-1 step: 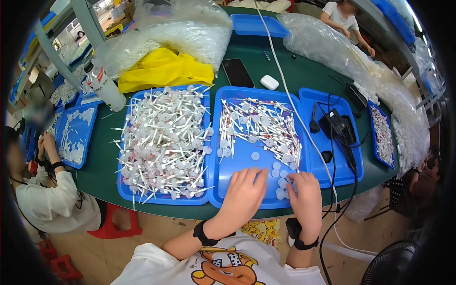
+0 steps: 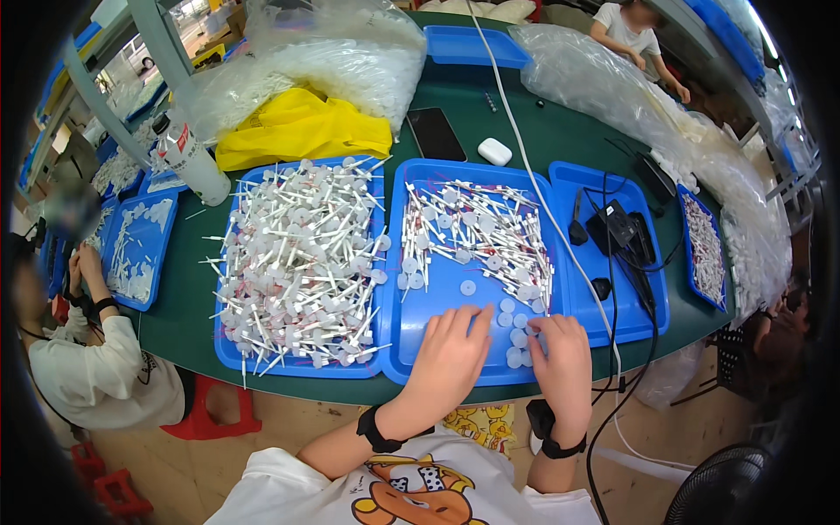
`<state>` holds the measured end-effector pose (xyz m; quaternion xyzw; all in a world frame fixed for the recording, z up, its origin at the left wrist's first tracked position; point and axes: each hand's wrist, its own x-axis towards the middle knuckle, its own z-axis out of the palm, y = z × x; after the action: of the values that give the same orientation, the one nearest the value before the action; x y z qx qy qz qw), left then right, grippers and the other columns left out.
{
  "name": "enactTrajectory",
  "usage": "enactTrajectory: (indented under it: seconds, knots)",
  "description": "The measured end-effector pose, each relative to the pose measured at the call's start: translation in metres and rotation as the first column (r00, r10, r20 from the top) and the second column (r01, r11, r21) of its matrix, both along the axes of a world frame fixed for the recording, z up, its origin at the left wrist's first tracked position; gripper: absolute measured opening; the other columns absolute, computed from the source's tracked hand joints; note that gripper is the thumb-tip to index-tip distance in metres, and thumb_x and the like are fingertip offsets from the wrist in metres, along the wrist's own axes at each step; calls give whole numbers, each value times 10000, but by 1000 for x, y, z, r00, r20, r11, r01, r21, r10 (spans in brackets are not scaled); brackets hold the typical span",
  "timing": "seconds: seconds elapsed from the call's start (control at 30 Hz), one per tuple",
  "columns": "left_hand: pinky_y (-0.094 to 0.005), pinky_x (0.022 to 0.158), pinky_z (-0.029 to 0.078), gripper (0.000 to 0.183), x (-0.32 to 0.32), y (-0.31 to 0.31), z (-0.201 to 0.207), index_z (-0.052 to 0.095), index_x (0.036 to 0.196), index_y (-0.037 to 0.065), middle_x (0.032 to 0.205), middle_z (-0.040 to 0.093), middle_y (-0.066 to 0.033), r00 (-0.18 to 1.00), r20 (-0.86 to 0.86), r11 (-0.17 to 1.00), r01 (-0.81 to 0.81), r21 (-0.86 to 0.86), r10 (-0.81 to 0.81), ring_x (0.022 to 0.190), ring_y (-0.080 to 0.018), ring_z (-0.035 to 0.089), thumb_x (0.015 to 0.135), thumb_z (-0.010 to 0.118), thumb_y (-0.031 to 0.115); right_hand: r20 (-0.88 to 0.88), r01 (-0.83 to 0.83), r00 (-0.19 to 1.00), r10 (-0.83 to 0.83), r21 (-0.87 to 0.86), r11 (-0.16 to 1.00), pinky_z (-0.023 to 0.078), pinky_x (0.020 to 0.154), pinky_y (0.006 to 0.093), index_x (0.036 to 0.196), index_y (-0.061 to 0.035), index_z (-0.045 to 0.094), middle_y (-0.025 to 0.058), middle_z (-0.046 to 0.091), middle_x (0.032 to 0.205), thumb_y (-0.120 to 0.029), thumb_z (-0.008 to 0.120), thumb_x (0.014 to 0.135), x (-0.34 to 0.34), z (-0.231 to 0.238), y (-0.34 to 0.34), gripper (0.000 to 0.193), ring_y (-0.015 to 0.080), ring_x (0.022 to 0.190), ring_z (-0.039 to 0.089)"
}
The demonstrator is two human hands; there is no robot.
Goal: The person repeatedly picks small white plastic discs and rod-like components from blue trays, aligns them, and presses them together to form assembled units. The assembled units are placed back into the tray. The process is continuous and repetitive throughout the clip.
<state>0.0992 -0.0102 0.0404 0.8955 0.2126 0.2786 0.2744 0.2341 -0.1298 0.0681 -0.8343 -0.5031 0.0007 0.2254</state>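
Observation:
Both my hands are over the middle blue tray [image 2: 398,337]. My left hand [image 2: 451,348] hovers above its near part, fingers bent forward and apart, with nothing visible in them. Beside the near right corner, my right hand [image 2: 563,352] has its thumb and fingers apart, at the edge of a small cluster of translucent round discs [image 2: 516,337]. Whether its fingertips touch a disc I cannot tell. One lone disc [image 2: 468,287] lies farther in. Behind it spreads a heap of white stick-like pieces [image 2: 499,229] with thin red wires, some with discs on them.
Left stands a blue tray [image 2: 229,350] heaped with disc-and-stick pieces. Right is a blue tray [image 2: 645,324] with black adapters [image 2: 610,229]; a white cable [image 2: 525,149] crosses over. Behind lie a phone [image 2: 436,135], white case [image 2: 495,152], yellow bag [image 2: 306,131] and bottle [image 2: 194,162]. Co-workers sit around.

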Motion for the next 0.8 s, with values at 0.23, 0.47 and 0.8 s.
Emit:
enactTrajectory:
  seconds: [0.23, 0.47, 0.8]
  knots:
    - [-406, 889, 470, 291, 3, -1, -15, 645, 1127, 5, 1063, 585, -123, 991, -106, 991, 72, -109, -84, 974, -316, 570, 838, 674, 9, 11, 14, 1000, -15, 41, 999, 440, 800, 405, 982, -9, 670, 123, 609, 911, -10, 669, 817, 20, -11, 13, 165, 316, 886, 563]
    - [-406, 886, 479, 297, 2, -1, -14, 624, 1153, 9, 1037, 572, -129, 994, -42, 980, 91, -178, -100, 986, -325, 571, 858, 660, 7, 25, -31, 999, 30, 18, 999, 446, 809, 395, 1017, -6, 679, 119, 556, 915, -44, 700, 829, 31, -19, 27, 193, 308, 884, 559]
    - [-327, 820, 528, 366, -5, 3, -4, 649, 1201, 35, 1046, 613, -113, 984, 177, 929, 97, -357, -35, 948, -242, 622, 842, 717, 7, 49, -86, 995, 82, 78, 993, 495, 712, 399, 1024, -25, 699, 113, 531, 880, -31, 726, 799, 37, -30, 45, 227, 303, 841, 589]
